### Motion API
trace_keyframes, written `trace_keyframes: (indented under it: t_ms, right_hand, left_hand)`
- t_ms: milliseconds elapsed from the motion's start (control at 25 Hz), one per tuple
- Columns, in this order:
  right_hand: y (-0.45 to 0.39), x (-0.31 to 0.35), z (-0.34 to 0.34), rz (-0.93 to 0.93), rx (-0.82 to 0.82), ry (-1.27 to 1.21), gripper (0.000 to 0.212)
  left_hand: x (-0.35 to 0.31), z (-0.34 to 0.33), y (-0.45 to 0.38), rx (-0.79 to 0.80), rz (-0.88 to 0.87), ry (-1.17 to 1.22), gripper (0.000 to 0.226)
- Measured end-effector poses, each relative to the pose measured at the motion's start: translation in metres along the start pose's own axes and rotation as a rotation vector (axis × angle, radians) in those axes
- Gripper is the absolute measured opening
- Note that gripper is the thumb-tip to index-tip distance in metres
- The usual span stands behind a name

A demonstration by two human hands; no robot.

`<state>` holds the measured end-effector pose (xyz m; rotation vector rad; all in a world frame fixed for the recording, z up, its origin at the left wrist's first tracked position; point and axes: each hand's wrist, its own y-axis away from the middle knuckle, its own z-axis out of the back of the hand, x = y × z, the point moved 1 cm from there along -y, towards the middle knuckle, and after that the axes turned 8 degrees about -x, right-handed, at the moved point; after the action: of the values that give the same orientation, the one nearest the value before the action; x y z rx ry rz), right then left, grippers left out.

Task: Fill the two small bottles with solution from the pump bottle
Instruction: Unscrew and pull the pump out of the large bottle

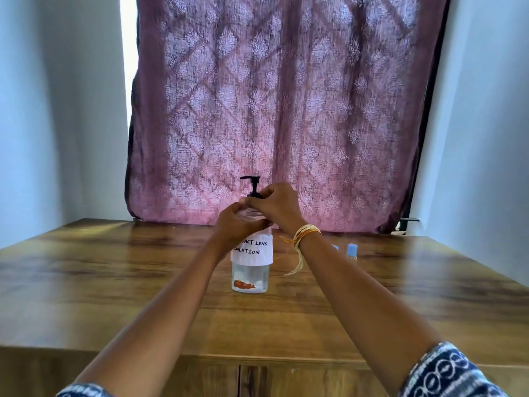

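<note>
Both hands hold the pump bottle, which stands upright at the middle of the wooden table: the left hand grips its shoulder, the right hand pinches the black pump's collar. Two small blue-capped bottles stand just right, behind the right wrist.

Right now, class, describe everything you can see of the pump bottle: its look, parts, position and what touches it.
The pump bottle stands upright on the wooden table. Its body is clear, apparently plastic, holding clear liquid, with a black pump head on top. A white handwritten label reads "LENS SOLUTION", partly hidden. An orange mark shows near the base. The left hand grips its shoulder; the right hand holds the pump collar.
</note>
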<state>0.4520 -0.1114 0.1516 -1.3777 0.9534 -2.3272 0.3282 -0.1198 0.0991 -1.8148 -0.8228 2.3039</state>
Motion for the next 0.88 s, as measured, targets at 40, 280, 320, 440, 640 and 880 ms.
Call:
trace_keyframes:
  t_ms: [40,280,320,440,640,880]
  right_hand:
    - [0.000,-0.001,0.001,0.012,0.008,-0.012,0.034]
    - [-0.008,-0.006,0.015,0.010,0.312,-0.245,0.026]
    - [-0.011,-0.006,0.016,-0.001,0.355,-0.255,0.029]
    - [-0.013,-0.008,0.015,-0.043,0.404,-0.317,0.032]
    - [-0.008,-0.006,0.011,-0.044,0.266,-0.340,0.032]
    - [-0.012,-0.006,0.010,-0.077,0.265,-0.430,0.027]
  left_hand:
    - [0.003,0.000,0.000,-0.005,0.014,0.025,0.042]
    - [0.008,0.000,-0.003,0.030,0.005,0.044,0.056]
    - [0.009,0.000,-0.003,0.020,-0.003,0.054,0.053]
    - [0.011,-0.003,-0.002,0.002,-0.018,0.085,0.054]
    - [0.011,-0.005,0.001,0.053,-0.029,0.181,0.061]
    - [0.012,-0.001,0.005,0.074,0.018,0.284,0.039]
